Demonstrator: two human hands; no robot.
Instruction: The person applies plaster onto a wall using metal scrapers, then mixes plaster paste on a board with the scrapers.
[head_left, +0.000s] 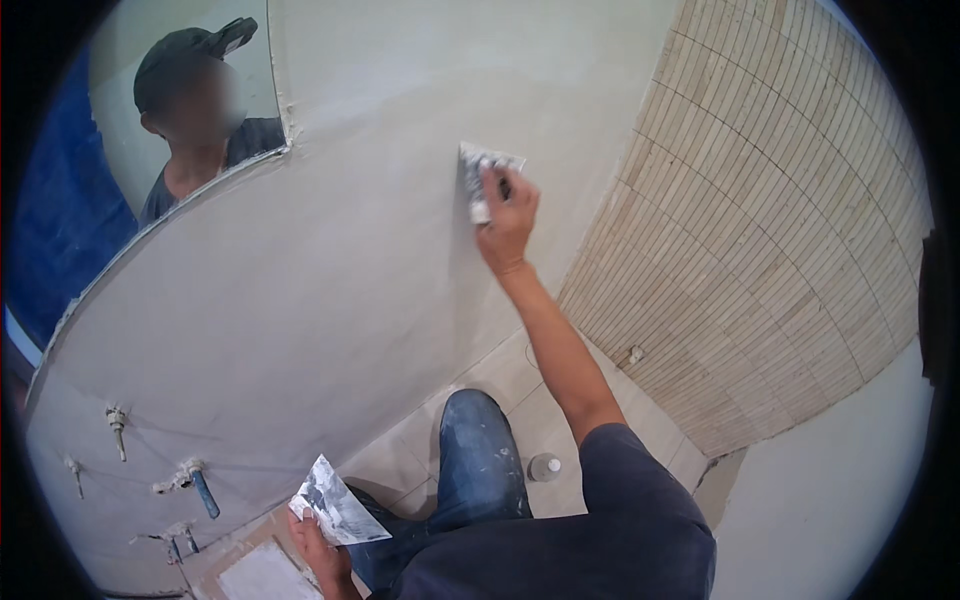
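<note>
The right hand (507, 222) is closing its fingers round the handle of a flat, plaster-smeared metal putty knife (483, 172), pressing the blade against the smooth grey plastered wall (350, 250) at the end of a raised arm. Low down, the left hand (318, 556) is gripping a second wide steel blade caked with white filler (336, 506) from below, holding it tilted and clear of the wall. Between the arms, a knee in paint-spattered blue jeans (480, 460) is pushing forward over the pale floor tiles (510, 380). To the right, a panel of narrow beige mosaic tiles (760, 230) is meeting the plaster. Capped pipe stubs (190, 480) are sticking out at lower left, and a mirror (190, 100) up left is reflecting a person in a dark cap.
</note>
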